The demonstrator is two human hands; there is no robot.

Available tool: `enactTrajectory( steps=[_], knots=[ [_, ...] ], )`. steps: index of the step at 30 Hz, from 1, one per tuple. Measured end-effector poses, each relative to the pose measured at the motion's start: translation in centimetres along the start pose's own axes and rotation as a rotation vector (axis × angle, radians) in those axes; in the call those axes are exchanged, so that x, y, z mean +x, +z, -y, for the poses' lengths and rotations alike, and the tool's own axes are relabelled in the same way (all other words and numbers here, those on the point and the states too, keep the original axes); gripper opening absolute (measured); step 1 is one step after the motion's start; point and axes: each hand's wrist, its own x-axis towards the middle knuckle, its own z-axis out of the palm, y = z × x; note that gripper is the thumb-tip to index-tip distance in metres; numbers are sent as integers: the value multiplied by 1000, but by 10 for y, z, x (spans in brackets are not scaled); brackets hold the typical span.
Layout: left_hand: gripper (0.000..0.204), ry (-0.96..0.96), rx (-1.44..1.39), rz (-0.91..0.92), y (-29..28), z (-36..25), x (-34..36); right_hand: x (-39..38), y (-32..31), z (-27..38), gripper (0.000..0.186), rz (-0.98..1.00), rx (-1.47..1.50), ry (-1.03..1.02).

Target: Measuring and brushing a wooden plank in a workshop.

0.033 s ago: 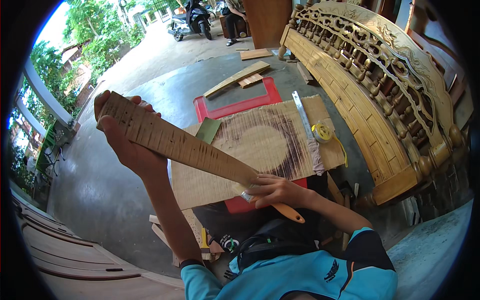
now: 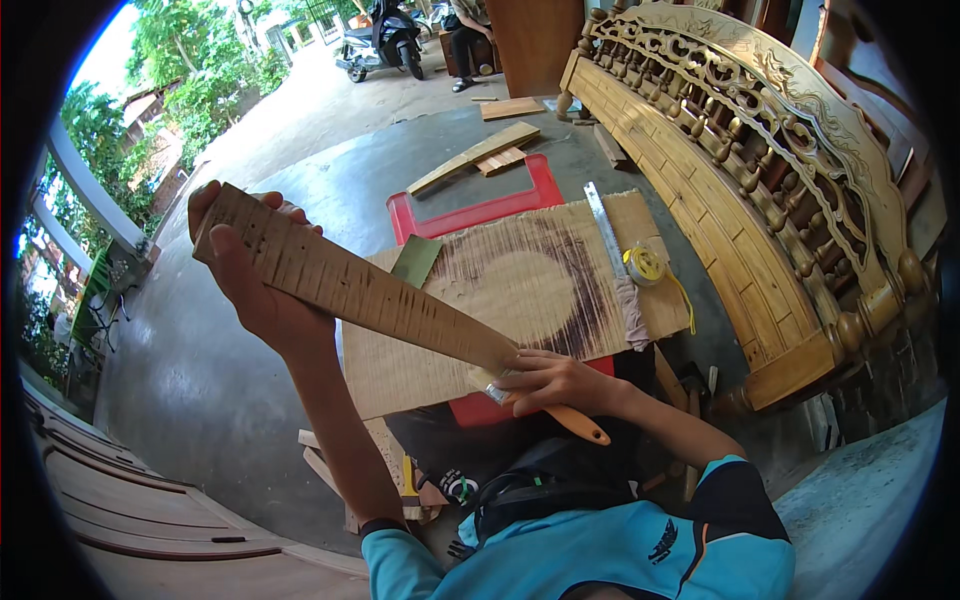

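My left hand (image 2: 262, 305) grips the upper end of a long wooden board (image 2: 350, 285), thumb on its face and fingers round the far edge. The board, marked with short dark streaks, slants down to the right. My right hand (image 2: 562, 384) is closed on a paintbrush (image 2: 578, 425) with an orange handle and metal ferrule; its fingertips are at the board's lower end. Below lies a cardboard sheet (image 2: 400, 385) with a dark brown stained ring, on a red plastic stool (image 2: 548, 185). A green sandpaper piece (image 2: 417, 262), a metal ruler (image 2: 603, 228) and a yellow tape measure (image 2: 643, 265) rest on the cardboard.
A carved wooden bench (image 2: 720, 240) stands along the right. Loose wood strips (image 2: 470, 160) lie beyond the stool. A yellow-handled tool (image 2: 409, 478) and wood pieces are by my left forearm. A motorbike (image 2: 385, 45) and a seated person (image 2: 468, 40) are far back.
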Motion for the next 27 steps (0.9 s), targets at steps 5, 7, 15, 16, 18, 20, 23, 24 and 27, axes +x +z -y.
enactTrajectory(
  steps=[5, 7, 15, 16, 18, 20, 23, 24, 27],
  knots=[
    [47, 36, -21, 57, 8, -8, -6, -20, 4, -7, 13, 141, 96, 141],
    [47, 53, -23, 83, 11, -11, -9, -24, 6, -8, 16, 131, 117, 147],
    [48, 53, 57, 44, 17, -11, -9, -23, -1, 2, 21, 169, 361, 252],
    [47, 59, 68, 35, 15, -11, -8, -23, -2, 4, 22, 166, 478, 270],
    [47, 67, 48, 31, 10, -10, -8, -22, -5, 6, 24, 124, 607, 282],
    [47, 60, -9, 61, 5, -10, -7, -21, -9, 2, 25, 63, 602, 263],
    [46, 60, -2, 56, 0, -9, -6, -20, -21, -16, 17, -152, 708, 467],
    [46, 72, -2, 74, -1, -9, -6, -20, -23, -22, 15, -231, 715, 527],
    [47, 40, 21, 13, 0, -10, -5, -20, -20, -31, 14, -579, 558, 597]
  ],
)
